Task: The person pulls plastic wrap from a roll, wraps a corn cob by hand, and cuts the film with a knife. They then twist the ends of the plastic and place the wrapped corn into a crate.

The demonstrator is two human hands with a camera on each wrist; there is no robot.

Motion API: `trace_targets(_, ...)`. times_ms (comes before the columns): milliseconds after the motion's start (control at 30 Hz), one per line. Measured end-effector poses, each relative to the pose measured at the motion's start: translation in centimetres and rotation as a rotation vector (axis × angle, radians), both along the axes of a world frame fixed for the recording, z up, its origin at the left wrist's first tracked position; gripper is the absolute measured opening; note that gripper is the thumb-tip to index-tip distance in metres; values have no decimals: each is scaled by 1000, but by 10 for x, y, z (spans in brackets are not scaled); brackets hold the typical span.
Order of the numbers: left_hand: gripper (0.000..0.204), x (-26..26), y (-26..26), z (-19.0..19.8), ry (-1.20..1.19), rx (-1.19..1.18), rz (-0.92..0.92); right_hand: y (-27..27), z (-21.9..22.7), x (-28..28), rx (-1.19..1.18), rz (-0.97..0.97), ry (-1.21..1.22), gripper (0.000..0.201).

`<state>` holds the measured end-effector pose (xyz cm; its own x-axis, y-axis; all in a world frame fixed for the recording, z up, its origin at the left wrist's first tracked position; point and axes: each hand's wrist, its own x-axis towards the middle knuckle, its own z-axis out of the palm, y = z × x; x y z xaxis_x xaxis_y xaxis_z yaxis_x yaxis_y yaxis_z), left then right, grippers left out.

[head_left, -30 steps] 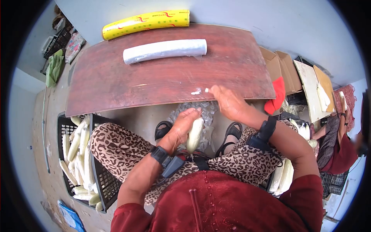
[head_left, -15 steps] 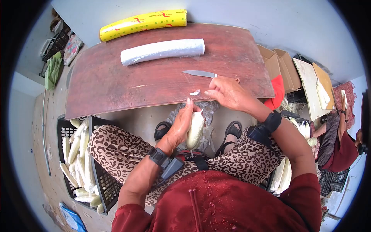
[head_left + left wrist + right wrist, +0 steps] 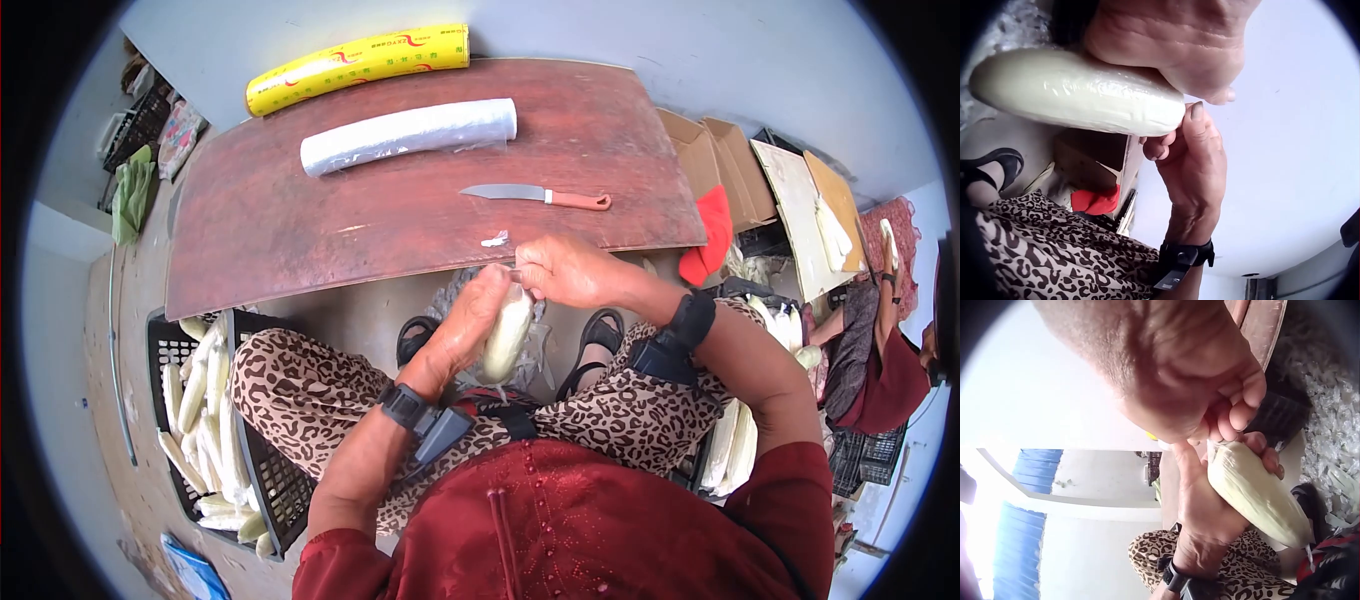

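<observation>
My left hand [image 3: 470, 318] grips a pale ear of corn [image 3: 507, 338] in clear plastic film, held over the lap just off the table's front edge. At the ear's upper end, my right hand [image 3: 568, 272] pinches the gathered film [image 3: 1217, 447] with curled fingers, close beside the left thumb. In the left wrist view the wrapped corn [image 3: 1079, 94] lies along the left palm, its film shiny and tight. A knife [image 3: 580, 201] with a reddish handle rests on the table [image 3: 250, 225], beyond the right hand. A small white scrap [image 3: 495, 239] sits near the front edge.
A white film roll [image 3: 410, 136] and a yellow-wrapped roll [image 3: 360, 70] lie farther back. To the left stands a black crate [image 3: 282, 490] of wrapped corn [image 3: 205, 400]. Film scraps [image 3: 1335, 444] cover the floor below. At right are cardboard [image 3: 740, 170], red cloth [image 3: 706, 240] and another person [image 3: 885, 390].
The right hand has let go of the knife, leaving it on the table, and has come down and left to the corn's upper end. The left hand keeps holding the corn.
</observation>
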<state>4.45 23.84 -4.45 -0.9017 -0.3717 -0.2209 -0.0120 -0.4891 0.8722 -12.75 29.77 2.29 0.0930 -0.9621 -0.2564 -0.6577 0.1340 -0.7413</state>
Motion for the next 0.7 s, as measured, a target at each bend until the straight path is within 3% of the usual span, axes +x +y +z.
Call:
trace_targets(67, 42, 0, 2, 5, 19, -35, -20, -1, 5, -6, 40, -7, 25, 21)
trace_targets(167, 57, 0, 5, 14, -16, 7, -23, 0, 6, -11, 28, 23, 55, 16)
trace_targets(367, 49, 1, 3, -1, -125, -50, -45, 4, 8, -8, -54, 55, 199, 10)
trace_targets(500, 48, 2, 1, 6, -37, 66, -22, 6, 20, -3, -62, 39, 166, 6)
trace_targets(700, 49, 2, 0, 1, 54, 190, 63, 8, 13, 2, -314, 102, 279, 7)
